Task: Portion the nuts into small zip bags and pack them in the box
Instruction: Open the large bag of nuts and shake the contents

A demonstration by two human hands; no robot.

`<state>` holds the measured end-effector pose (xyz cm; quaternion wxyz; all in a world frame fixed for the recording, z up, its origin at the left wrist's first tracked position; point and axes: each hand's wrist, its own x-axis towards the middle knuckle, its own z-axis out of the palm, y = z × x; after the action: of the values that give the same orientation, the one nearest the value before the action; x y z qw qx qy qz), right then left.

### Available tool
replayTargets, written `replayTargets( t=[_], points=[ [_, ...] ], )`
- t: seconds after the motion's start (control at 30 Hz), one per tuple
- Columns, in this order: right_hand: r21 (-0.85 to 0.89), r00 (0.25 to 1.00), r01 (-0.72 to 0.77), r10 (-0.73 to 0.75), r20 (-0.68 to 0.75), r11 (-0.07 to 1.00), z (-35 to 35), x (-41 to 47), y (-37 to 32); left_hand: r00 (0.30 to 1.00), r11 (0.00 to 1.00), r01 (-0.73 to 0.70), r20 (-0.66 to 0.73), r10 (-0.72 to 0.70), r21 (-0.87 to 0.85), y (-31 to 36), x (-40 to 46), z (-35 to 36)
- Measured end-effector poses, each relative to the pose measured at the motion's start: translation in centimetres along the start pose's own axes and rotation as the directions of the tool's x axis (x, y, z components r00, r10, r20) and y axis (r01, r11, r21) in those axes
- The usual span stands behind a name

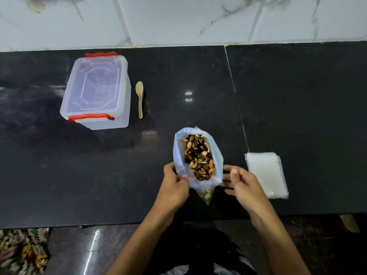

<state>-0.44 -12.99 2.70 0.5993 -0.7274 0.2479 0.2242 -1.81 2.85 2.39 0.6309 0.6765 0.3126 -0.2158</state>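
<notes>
1. Nuts (199, 155), mixed brown and pale, fill a large clear plastic bag (178, 151) standing open-mouthed on the dark polished desk (297, 96), near its front edge.
2. Both hands frame the bag's near end: the left hand (174, 185) pinches the bag's near-left rim between thumb and fingers.
3. On the other side, the right hand (241, 184) sits just beside the bag's near-right edge, fingers loosely extended toward the plastic and thumb raised; whether the fingertips actually touch the bag cannot be told.
4. To the right of the bag, close to the right hand, a flat stack of small zip bags (267, 173) lies on the desk.
5. Further back and to the left, well apart from the bag, stands a clear plastic box (97, 92), its lid on, with red latches at the near and far ends.
6. Just beside the box's right side, a small wooden spoon (140, 98) lies flat, bowl pointing away from the person.
7. Behind the desk rises a wall of white marble-patterned tiles (178, 20).
8. At bottom left, patterned fabric (21, 253) shows below the desk's edge.
</notes>
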Motion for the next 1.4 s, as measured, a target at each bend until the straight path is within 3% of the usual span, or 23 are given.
replayTargets(
  t=[0.1,0.17,0.23,0.3,0.37,0.4,0.5,0.57,0.63,0.73,0.8,0.87,0.93,0.97,1.03,1.17,1.27,1.4],
  points=[
    [-0.184,0.982,0.118,-0.143,-0.126,0.976,-0.5,1.0,-0.6,0.986,0.942,-0.107,-0.086,0.141,0.318,0.9,0.8,0.0],
    [-0.251,0.959,0.229,-0.262,-0.105,0.94,-0.2,1.5,-1.3,0.942,0.879,-0.213,-0.147,0.3,0.427,1.5,1.0,0.2],
    [-0.357,0.941,0.301,-0.336,-0.038,0.884,0.1,1.9,-1.4,0.919,0.833,-0.263,-0.135,0.369,0.487,1.7,1.3,0.0],
    [-0.362,0.949,0.292,-0.314,-0.001,0.885,0.3,2.3,-1.4,0.95,0.895,-0.257,-0.076,0.304,0.366,1.8,1.7,-0.4],
    [-0.309,0.97,0.236,-0.24,0.025,0.921,0.1,2.5,-1.4,0.988,0.975,-0.154,-0.001,0.156,0.161,2.0,1.9,-0.8],
    [-0.317,0.978,0.206,-0.206,0.034,0.926,0.1,2.6,-1.5,0.995,0.981,-0.097,0.03,0.094,0.166,2.2,1.9,-1.0],
    [-0.365,0.981,0.176,-0.193,-0.009,0.914,0.4,2.9,-2.4,0.998,0.891,-0.036,-0.028,0.054,0.452,3.0,2.3,-1.1],
    [-0.367,0.951,0.271,-0.307,-0.044,0.89,0.9,3.6,-3.4,0.97,0.846,-0.127,-0.115,0.216,0.517,4.0,2.5,-0.9],
    [-0.435,0.899,0.391,-0.438,-0.011,0.811,1.7,4.5,-4.4,0.885,0.784,-0.317,-0.131,0.448,0.534,4.9,3.3,-0.4],
    [-0.59,0.863,0.429,-0.504,0.043,0.684,2.3,6.0,-5.2,0.814,0.726,-0.43,-0.117,0.569,0.536,5.9,5.2,-0.1],
    [-0.633,0.876,0.393,-0.481,0.037,0.667,2.2,6.4,-5.5,0.835,0.728,-0.442,-0.055,0.547,0.525,6.7,6.1,-0.3],
    [-0.629,0.895,0.356,-0.445,0.018,0.691,2.2,6.7,-5.7,0.898,0.808,-0.41,0.031,0.439,0.422,7.5,6.8,-0.3],
    [-0.558,0.938,0.295,-0.347,0.013,0.776,2.4,7.1,-5.9,0.973,0.954,-0.223,0.097,0.208,0.199,8.1,6.9,-0.1],
    [-0.507,0.958,0.255,-0.288,0.014,0.823,2.6,7.4,-6.0,0.989,0.986,-0.116,0.103,0.104,0.118,8.3,7.0,0.1],
    [-0.454,0.98,0.173,-0.197,-0.004,0.874,3.0,7.7,-6.0,0.996,0.993,-0.009,0.09,-0.001,0.114,8.5,6.7,0.6],
    [-0.459,0.99,0.077,-0.123,-0.071,0.885,3.7,7.7,-5.9,0.998,0.957,-0.05,0.044,0.039,0.286,8.3,7.0,1.2],
    [-0.501,0.987,0.104,-0.152,-0.056,0.859,3.2,7.5,-5.7,0.989,0.904,-0.13,-0.014,0.149,0.407,7.7,7.6,0.4],
    [-0.551,0.973,0.111,-0.203,-0.108,0.827,1.2,5.0,-4.2,0.984,0.885,-0.1,-0.086,0.155,0.455,6.0,6.5,-2.1]
  ],
)
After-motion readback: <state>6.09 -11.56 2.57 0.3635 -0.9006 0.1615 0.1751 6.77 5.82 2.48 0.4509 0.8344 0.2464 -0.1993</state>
